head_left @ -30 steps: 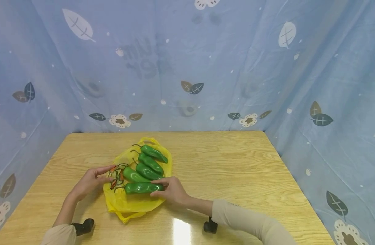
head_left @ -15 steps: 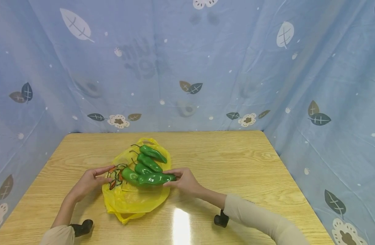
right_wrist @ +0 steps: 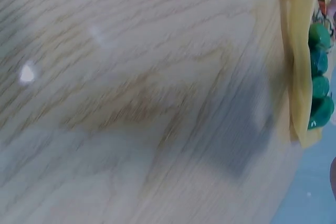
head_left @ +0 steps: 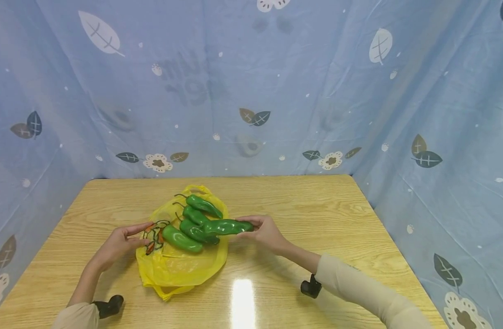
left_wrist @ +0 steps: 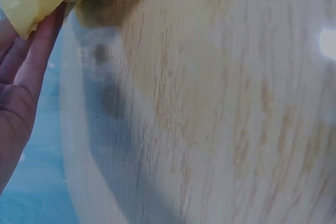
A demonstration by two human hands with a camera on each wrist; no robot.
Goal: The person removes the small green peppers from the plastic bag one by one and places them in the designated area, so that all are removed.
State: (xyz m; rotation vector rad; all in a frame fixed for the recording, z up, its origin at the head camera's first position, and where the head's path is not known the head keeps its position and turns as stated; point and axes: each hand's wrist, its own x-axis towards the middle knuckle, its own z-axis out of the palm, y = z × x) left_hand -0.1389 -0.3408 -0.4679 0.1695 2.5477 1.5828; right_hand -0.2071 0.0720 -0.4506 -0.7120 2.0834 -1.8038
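Note:
A glossy green chili pepper (head_left: pixel 224 227) is pinched at its right end by my right hand (head_left: pixel 268 232), its left end overlapping the other peppers in the head view. Several more peppers lie side by side on a spread yellow plastic bag (head_left: pixel 181 269), among them a lighter green one (head_left: pixel 182 240) at the front and a darker one (head_left: pixel 203 205) at the back. My left hand (head_left: pixel 119 246) holds the bag's printed left edge between thumb and fingers. In the left wrist view, the left hand's fingers (left_wrist: pixel 39 51) reach under the yellow plastic.
The bag lies on a light wooden table (head_left: pixel 309 210), left of its middle. A blue patterned curtain (head_left: pixel 218 91) surrounds the back and sides. Bright light reflects off the table (head_left: pixel 243 304) near the front.
My right hand has moved right and toward the back, carrying the chili pepper from the front of the bag over the other peppers to its right edge. The left hand stays put.

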